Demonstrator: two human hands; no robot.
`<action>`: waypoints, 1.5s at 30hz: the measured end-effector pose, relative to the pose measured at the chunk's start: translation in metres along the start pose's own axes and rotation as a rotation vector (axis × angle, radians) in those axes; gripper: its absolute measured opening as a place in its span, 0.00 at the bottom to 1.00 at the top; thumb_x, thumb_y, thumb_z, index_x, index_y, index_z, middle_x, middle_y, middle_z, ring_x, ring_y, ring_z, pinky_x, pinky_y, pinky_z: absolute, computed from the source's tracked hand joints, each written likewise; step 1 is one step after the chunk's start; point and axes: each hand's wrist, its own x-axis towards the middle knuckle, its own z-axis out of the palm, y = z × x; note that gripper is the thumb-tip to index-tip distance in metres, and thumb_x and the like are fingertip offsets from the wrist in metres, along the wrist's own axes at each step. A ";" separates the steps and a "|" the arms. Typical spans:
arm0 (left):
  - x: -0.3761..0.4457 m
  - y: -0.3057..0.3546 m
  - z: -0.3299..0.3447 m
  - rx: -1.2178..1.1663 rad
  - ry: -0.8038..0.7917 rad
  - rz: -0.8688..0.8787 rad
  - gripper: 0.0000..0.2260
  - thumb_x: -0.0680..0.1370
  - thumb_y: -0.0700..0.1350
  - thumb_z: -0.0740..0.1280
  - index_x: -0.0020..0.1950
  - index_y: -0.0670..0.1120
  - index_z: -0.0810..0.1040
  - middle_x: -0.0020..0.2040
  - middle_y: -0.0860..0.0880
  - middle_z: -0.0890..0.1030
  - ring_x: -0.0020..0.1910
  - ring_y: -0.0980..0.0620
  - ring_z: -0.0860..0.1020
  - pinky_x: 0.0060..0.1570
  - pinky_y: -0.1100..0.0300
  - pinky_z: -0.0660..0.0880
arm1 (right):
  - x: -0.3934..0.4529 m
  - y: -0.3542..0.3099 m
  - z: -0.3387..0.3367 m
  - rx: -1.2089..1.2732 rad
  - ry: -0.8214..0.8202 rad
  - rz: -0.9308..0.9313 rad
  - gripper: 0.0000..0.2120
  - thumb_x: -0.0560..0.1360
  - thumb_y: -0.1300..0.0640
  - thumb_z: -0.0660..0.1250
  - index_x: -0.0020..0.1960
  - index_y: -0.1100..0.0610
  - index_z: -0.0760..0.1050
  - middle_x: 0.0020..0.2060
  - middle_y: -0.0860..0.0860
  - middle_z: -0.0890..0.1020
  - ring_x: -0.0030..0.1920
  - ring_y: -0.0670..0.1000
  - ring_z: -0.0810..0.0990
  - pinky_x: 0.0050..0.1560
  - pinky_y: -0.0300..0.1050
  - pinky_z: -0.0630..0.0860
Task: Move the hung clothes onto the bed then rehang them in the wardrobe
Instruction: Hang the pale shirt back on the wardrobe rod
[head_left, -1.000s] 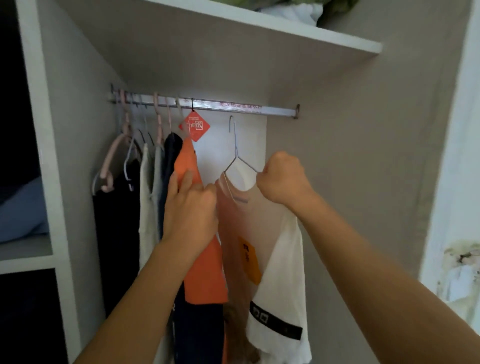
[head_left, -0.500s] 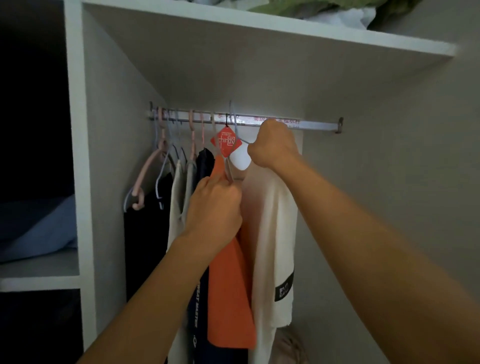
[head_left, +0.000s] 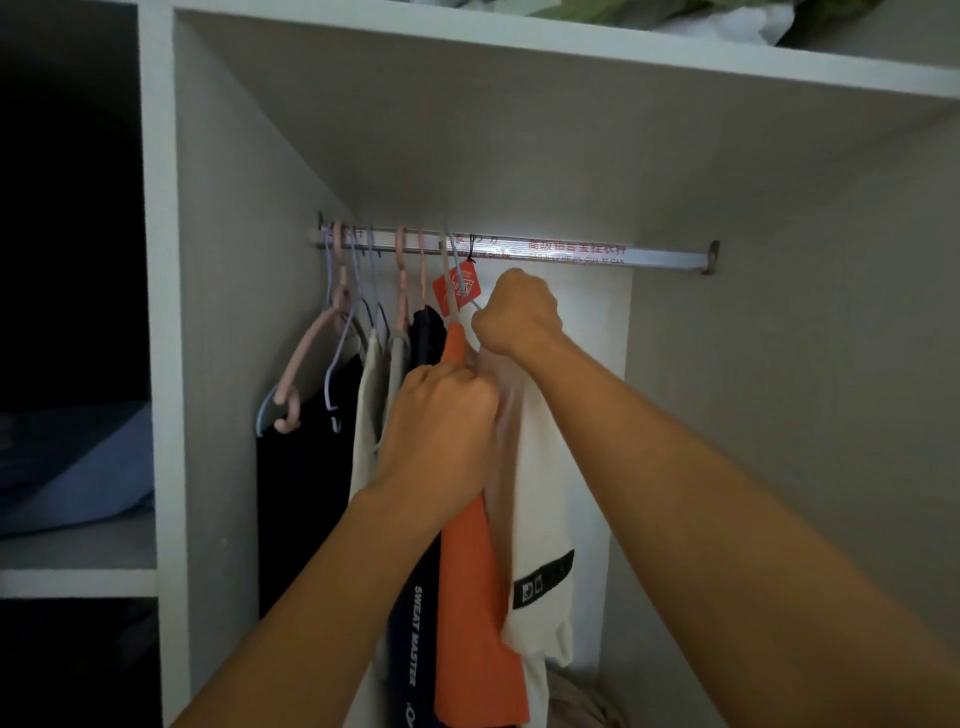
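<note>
The soft, light cream T-shirt (head_left: 540, 499) hangs rightmost on the silver wardrobe rail (head_left: 571, 254) – right hand (head_left: 519, 314) fisted round its thin wire hanger, the best hold – left hand (head_left: 441, 421) pinching fabric.

We take this for a home bedroom: a white wardrobe (head_left: 218, 364) with clothes on hangers (head_left: 311, 353) along a metal rail (head_left: 571, 254) at twelve o'clock, folded bedding (head_left: 72, 467) at nine.
</note>
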 end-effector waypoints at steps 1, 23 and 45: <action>0.000 -0.001 0.001 -0.011 0.004 0.007 0.11 0.65 0.32 0.73 0.30 0.44 0.75 0.28 0.47 0.75 0.30 0.47 0.75 0.36 0.60 0.62 | -0.001 0.003 0.005 0.019 -0.006 0.013 0.10 0.73 0.61 0.69 0.41 0.58 0.67 0.43 0.54 0.73 0.47 0.56 0.79 0.41 0.45 0.73; -0.024 0.038 -0.019 -0.102 -0.093 -0.191 0.08 0.80 0.48 0.63 0.51 0.48 0.80 0.43 0.52 0.82 0.41 0.51 0.79 0.40 0.53 0.77 | -0.063 0.073 -0.005 0.136 -0.254 0.118 0.07 0.73 0.63 0.63 0.43 0.64 0.80 0.33 0.57 0.84 0.32 0.54 0.85 0.43 0.53 0.84; -0.174 0.109 -0.027 -0.513 -0.738 -0.039 0.21 0.76 0.52 0.70 0.69 0.52 0.73 0.60 0.50 0.79 0.58 0.50 0.77 0.56 0.53 0.75 | -0.376 0.144 -0.111 -0.416 -0.361 0.354 0.21 0.77 0.41 0.63 0.68 0.46 0.69 0.63 0.47 0.77 0.60 0.53 0.77 0.60 0.51 0.75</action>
